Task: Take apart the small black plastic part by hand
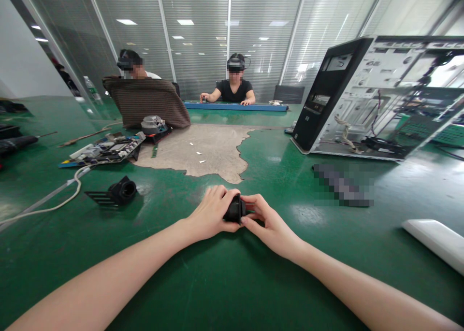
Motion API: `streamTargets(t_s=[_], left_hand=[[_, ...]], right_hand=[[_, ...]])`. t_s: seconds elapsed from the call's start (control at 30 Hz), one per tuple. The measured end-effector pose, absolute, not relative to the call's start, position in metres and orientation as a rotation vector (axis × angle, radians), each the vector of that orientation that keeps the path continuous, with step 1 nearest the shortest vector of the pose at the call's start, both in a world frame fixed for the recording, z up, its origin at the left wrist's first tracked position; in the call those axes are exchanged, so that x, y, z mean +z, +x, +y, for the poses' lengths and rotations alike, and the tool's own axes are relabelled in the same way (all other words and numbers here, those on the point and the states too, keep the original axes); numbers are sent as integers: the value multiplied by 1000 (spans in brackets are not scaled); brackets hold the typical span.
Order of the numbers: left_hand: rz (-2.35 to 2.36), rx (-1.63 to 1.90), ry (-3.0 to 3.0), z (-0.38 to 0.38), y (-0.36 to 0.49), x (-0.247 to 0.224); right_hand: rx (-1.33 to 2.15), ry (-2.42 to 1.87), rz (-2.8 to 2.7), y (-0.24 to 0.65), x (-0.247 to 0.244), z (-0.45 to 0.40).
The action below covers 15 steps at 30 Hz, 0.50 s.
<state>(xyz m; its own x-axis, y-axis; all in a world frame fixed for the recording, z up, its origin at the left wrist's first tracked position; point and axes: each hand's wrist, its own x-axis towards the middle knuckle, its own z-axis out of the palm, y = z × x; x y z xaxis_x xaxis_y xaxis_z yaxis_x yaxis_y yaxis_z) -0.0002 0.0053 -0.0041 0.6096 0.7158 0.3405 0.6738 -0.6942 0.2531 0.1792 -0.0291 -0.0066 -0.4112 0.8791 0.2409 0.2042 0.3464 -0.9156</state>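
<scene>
Both hands meet over the green table, in front of me. My left hand [213, 212] is closed around one side of a small black plastic part [235, 210] with a squarish flange. From the other side, the fingertips of my right hand [266, 222] pinch the same part near its flange. A bit of red shows by the right fingers, too small to name. The fingers hide much of the part. Left of my hands lies a black plastic bracket [123, 192] with a round opening and a slotted plate.
An open computer case [339, 94] stands at the right. A circuit board [108, 150], a cooler [154, 125] and a pale cable [54, 205] lie left. Brown cloth [148, 101] covers something behind them. Two people sit across; one touches a blue bar [235, 107].
</scene>
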Motion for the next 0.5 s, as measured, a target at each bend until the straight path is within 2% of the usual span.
streamTargets(t_s=[0.5], left_hand=[[1193,639,2723,5,0,-4]], right_hand=[[1090,-950,-1820,179,-8,-28]])
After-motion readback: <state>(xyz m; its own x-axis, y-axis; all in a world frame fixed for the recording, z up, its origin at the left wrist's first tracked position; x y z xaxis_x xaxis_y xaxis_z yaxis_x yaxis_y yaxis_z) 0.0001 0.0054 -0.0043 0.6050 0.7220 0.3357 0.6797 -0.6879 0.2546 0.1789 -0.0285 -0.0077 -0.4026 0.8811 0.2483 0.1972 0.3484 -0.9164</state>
